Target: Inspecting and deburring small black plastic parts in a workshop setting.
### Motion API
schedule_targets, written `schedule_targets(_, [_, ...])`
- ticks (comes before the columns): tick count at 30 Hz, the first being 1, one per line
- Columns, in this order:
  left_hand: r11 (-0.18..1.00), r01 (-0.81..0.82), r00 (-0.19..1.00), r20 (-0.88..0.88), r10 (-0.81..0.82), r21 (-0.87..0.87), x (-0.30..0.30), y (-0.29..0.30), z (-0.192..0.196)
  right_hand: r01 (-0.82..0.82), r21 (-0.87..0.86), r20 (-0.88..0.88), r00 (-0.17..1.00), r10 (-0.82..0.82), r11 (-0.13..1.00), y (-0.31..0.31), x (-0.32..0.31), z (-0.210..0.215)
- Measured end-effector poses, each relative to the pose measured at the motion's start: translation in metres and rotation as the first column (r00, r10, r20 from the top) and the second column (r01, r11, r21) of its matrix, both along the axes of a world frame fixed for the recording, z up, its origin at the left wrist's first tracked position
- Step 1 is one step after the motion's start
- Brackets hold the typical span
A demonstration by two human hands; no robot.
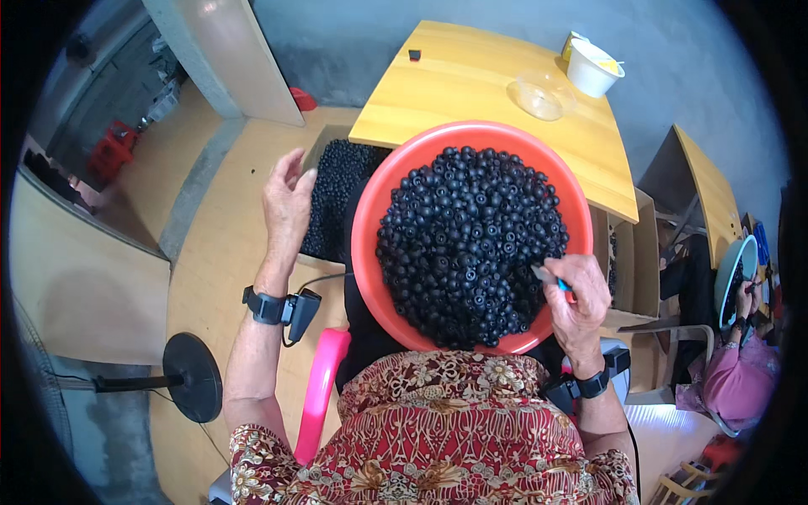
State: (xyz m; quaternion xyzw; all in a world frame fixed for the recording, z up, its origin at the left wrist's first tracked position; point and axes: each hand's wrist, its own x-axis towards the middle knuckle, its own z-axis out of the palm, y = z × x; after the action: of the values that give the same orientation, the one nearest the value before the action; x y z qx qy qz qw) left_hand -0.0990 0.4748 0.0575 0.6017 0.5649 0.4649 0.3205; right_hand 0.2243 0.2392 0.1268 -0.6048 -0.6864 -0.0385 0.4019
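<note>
A wide red plastic basin [367, 220] rests on my lap, heaped with small black ring-like parts [467, 244], each with a hole in its middle. Over the basin's right side, my right hand [581, 295] is closed around a small knife [544, 274]; its grey blade points left at the parts and a bit of teal and red handle shows. To the left of the basin, my left hand [288, 200] is raised beside a cardboard box [324, 139] full of the same black parts. Its fingers are apart and slightly bent, with nothing visible in them.
Beyond the basin stands a wooden table [454, 80] with a white tub [594, 69] and a clear plastic bowl [543, 94]. Another box [644, 252] is at the right. A fan base [192, 377] stands at left. At far right a person in pink [741, 383] works over a teal basin [725, 278].
</note>
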Motion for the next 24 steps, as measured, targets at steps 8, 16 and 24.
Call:
schedule_targets(8, [0.643, 0.741, 0.658, -0.402, -0.637, 0.193, 0.095, -0.104, 0.042, 0.000, -0.015, -0.069, 0.998, -0.001, 1.000, 0.000, 0.001, -0.001])
schedule_targets(16, [0.654, 0.749, 0.642, -0.358, -0.678, 0.105, 0.103, -0.113, 0.033, -0.030, -0.037, -0.129, 0.991, 0.025, 0.999, -0.001, 0.000, -0.002])
schedule_targets(24, [0.434, 0.847, 0.524, 0.615, -0.589, -0.307, 0.109, -0.131, 0.063, -0.108, -0.077, -0.305, 0.949, 0.080, 0.991, -0.009, -0.011, 0.009])
